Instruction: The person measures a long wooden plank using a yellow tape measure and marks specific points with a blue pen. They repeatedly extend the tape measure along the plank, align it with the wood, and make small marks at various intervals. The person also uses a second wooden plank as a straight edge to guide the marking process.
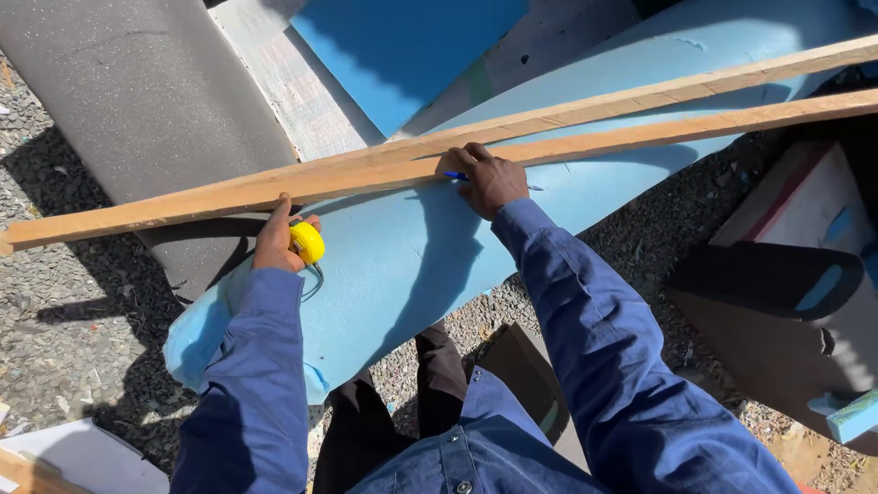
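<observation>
Blue work-shirt sleeves (585,366) fill the bottom of the view, seen from above, with dark trousers (430,384) showing between them. Both arms reach forward over a long sheet of light blue foam (402,274) that lies slantwise across gravel ground (55,329).

Two long wooden battens rest on the foam, running from lower left to upper right. Nearer to the person is the lower batten (640,135); the upper batten (695,87) lies just beside it, the two meeting toward the left and spreading apart toward the right.

At the left, the left hand (277,240) is closed around a yellow tape measure (307,242), held against the near edge of the lower batten. Further right, the right hand (489,178) presses its fingers against the same batten and grips a blue pen (455,176), whose tip lies on the foam just below the wood. The two hands are well apart along the batten.

Beyond the battens lie a dark grey foam slab (155,101) at the upper left, a pale board (293,82) beside it, and a brighter blue panel (402,46) at the top. At the right edge, a dark cushion-like piece (777,311) sits in shadow. White sheet material (82,457) lies at the lower left corner.
</observation>
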